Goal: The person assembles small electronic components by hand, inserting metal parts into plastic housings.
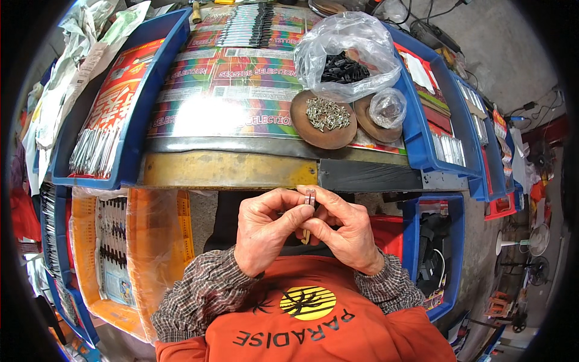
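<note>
In front of my chest, just off the table's near edge, my left hand [265, 226] and my right hand [347, 229] meet fingertip to fingertip. Between their thumbs and forefingers they pinch a small, narrow, shiny metal piece [309, 196], held upright. Its lower part is hidden by the fingers, so its exact kind cannot be told. A small yellowish bit [306, 236] shows below the thumbs. Beyond the hands, a brown round dish [300, 128] holds a heap of small metal rivets [327, 114].
A clear plastic bag [374, 36] of black parts [344, 68] lies behind the dish. Blue trays with metal strips [93, 152] flank the table [229, 169]. An orange lined crate [84, 241] stands lower left, a blue bin [455, 259] lower right. Silver-and-black pieces [246, 25] lie at the back.
</note>
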### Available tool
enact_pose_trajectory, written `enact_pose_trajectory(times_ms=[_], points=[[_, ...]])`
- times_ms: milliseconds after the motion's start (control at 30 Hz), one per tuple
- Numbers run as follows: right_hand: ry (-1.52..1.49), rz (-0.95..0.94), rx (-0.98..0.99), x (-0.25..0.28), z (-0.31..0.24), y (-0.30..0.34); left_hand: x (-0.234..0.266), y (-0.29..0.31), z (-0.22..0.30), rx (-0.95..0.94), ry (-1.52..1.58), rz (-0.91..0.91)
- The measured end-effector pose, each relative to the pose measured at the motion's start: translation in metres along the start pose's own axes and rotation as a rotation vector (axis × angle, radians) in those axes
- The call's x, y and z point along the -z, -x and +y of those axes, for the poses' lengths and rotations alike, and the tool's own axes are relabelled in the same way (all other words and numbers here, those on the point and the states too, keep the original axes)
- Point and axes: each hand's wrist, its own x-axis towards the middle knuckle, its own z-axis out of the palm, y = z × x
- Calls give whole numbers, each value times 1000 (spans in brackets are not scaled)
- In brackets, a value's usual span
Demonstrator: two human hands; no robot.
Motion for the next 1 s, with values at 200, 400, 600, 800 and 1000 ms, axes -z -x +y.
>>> enact_pose_trajectory(times_ms=[200, 400, 600, 800, 1000], points=[[12, -8, -17, 3, -1, -3, 1, -3, -2, -9, -41, 27], [67, -98, 94, 34, -15, -21, 7, -3, 12, 143, -106, -212], [-173, -292, 8, 40, -15, -22, 14, -5, 25, 301, -169, -332], [-146, -75, 59, 35, -13, -24, -4, -7, 10, -204, -485, -65], [-68, 83, 160, 23, -6, -30, -15, -10, 13, -396, -735, 75]])
